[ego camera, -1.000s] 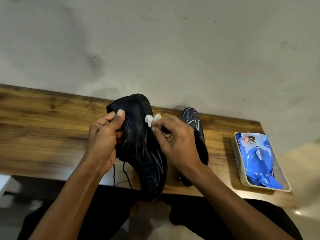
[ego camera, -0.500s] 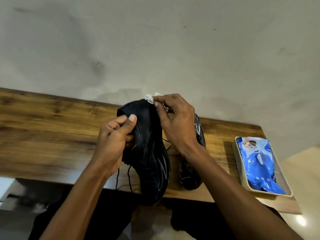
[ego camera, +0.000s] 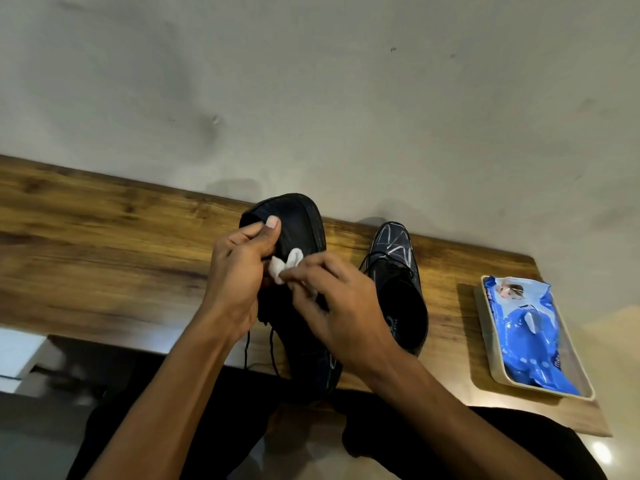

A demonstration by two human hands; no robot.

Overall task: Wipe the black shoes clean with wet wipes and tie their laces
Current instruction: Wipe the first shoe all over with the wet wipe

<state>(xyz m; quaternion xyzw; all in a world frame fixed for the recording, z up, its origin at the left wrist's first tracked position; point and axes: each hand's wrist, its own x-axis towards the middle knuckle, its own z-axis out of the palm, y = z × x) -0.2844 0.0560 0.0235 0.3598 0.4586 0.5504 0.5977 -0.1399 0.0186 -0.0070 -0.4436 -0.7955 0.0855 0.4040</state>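
Nearest the camera, two bare forearms reach up from the person's lap toward the front edge of the wooden surface (ego camera: 104, 258). The left hand (ego camera: 239, 271) grips a black shoe (ego camera: 304, 237) by its side, fingers curled round the upper and the thumb pressed flat on the dark material near the toe. The shoe is tilted on its side, toe pointing away toward the wall, heel hanging past the near edge of the surface. Its loose black laces (ego camera: 258, 348) dangle below the left wrist.

The right hand (ego camera: 339, 306) sits just right of the left, fingers curled and pinching a small crumpled white wet wipe (ego camera: 285, 268). The wipe lies between the two hands, touching the shoe's upper just below the left thumb.

Just beyond the right hand, the second black shoe (ego camera: 398, 271) rests upright on the surface, toe toward the wall, pale streaks across its toe and its opening facing up.

Well to the right, a shallow beige tray (ego camera: 485, 344) holds a blue pack of wet wipes (ego camera: 530, 337) lying flat.

Farthest back rises a plain grey wall (ego camera: 311, 98).
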